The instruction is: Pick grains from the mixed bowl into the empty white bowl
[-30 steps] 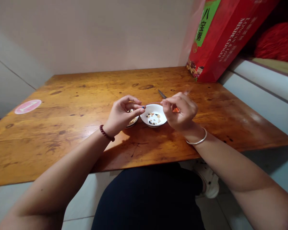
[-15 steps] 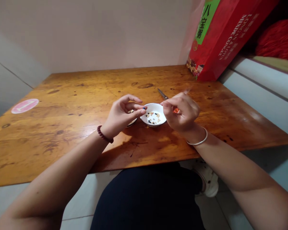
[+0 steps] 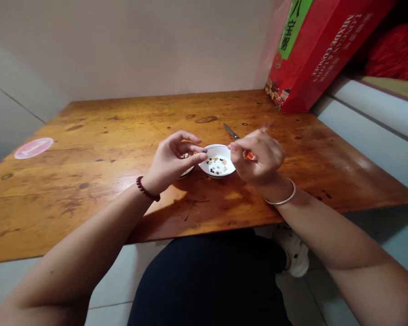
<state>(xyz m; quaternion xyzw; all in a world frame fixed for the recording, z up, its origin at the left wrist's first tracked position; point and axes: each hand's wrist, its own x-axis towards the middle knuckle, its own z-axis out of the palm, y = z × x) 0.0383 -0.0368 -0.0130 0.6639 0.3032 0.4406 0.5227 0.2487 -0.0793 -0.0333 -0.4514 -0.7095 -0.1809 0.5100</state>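
My left hand [image 3: 175,156] pinches a small dark-blue bead [image 3: 204,151] between thumb and fingertip. On the other side of the white bowl [image 3: 221,150], my right hand [image 3: 260,158] is closed, thumb against forefinger. Whatever it grips is too small to make out. Small black, pale and orange beads [image 3: 218,171] lie scattered inside the bowl. A second bowl [image 3: 187,173] with gold-coloured bits is mostly covered by my left hand. Scissors [image 3: 231,131] lie behind my right hand, blades pointing away; a bit of orange, perhaps their handle, shows past my fingers.
The brown wooden table [image 3: 98,181] meets a wall at the back. A tall red box [image 3: 313,59] stands at the far right corner, beside a white cabinet [image 3: 370,122]. A round pink sticker [image 3: 34,148] is on the table at the left.
The view has shifted very slightly. Both hands keep nearly the same pose, with the bead still at my left fingertips.
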